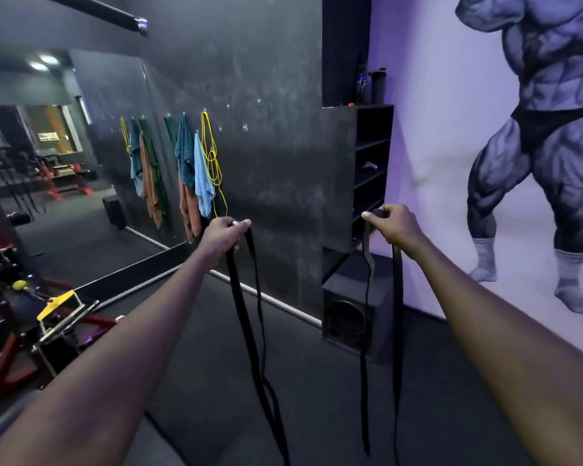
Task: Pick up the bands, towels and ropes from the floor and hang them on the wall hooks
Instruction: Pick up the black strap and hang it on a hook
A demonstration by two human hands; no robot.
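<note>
My left hand point(223, 232) grips a long black band point(249, 317) that hangs down toward the floor in loops. My right hand point(391, 225) grips a second black band point(398, 331), also hanging straight down. Both arms are stretched out toward the dark wall. On that wall, small clear hooks point(245, 126) stick out, several of them bare. To their left hang a yellow rope point(212, 163), a light blue towel point(202, 179), a teal towel point(184, 153), a brown towel point(189, 210) and a green towel point(171, 132).
A large mirror point(64, 169) covers the left wall and reflects the towels and gym gear. A black shelf unit point(372, 169) stands at the corner with a black speaker box point(350, 311) below it. A red-framed machine with a yellow handle point(56, 306) is at lower left. A bodybuilder mural point(546, 129) fills the right wall.
</note>
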